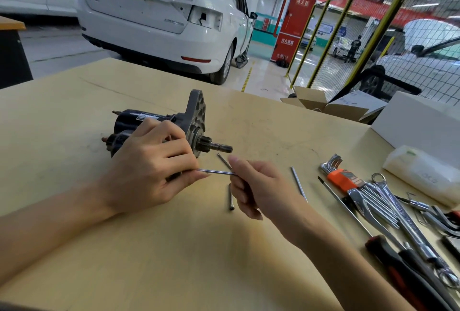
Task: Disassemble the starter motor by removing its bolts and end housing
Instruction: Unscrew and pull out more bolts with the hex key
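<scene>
The starter motor (139, 121) lies on its side on the wooden table (174, 248), its grey end housing (198, 109) and pinion shaft (219, 146) pointing right. My left hand (151, 161) rests over the motor's near side, fingertips touching a long thin bolt (216, 172). My right hand (256, 186) pinches that bolt's right end, holding it level just in front of the motor. Three other long bolts lie loose on the table: one (224, 160) under the shaft, one (231, 197) below my hands, one (298, 183) to the right.
Tools lie at the right: a hex key set in an orange holder (341, 178), spanners (403, 216), a red-and-black screwdriver (398, 266). A white box (423, 123) and plastic packet (423, 173) sit at the right edge. A white car (161, 16) stands beyond the table.
</scene>
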The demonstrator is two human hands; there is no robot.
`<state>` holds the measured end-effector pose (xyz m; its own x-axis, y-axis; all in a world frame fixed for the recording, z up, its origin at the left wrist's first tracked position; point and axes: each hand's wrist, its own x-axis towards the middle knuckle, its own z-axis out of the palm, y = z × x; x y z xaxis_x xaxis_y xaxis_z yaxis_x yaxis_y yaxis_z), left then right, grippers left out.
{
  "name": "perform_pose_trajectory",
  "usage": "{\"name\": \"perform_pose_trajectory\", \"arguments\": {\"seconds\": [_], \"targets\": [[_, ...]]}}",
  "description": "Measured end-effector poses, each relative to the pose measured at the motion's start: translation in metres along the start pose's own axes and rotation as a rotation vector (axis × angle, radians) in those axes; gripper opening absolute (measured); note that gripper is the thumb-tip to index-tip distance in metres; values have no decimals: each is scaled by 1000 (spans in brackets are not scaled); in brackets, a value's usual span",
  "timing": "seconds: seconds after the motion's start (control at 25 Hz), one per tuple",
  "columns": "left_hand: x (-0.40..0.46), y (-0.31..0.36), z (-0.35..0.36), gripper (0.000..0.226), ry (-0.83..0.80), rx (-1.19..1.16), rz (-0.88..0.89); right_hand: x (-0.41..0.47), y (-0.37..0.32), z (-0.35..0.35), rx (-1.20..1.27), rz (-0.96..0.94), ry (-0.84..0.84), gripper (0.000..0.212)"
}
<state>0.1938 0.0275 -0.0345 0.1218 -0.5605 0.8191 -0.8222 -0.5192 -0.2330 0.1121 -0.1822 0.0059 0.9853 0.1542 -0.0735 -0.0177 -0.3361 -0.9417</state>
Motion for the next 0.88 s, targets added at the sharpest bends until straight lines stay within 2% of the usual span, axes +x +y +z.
{"name": "perform_pose_trajectory", "arguments": {"seconds": [0.16,0.36,0.56,0.72,0.88], "targets": [[2,1,0,31,1,15,11,0,7,6,-472,-277,226,50],[-1,2,0,39,-8,12,-15,-1,7,9,-629,-443,314,40],[3,1,-1,40,10,-9,-31,-1,1,2,-969,-532,377,49],[1,0,1,40,31,-4,-15,-3,-2,-2,-926,-537,321,50],[1,0,3,38,29,-8,-39,-2,2,-9,-790,-521,370,46]]}}
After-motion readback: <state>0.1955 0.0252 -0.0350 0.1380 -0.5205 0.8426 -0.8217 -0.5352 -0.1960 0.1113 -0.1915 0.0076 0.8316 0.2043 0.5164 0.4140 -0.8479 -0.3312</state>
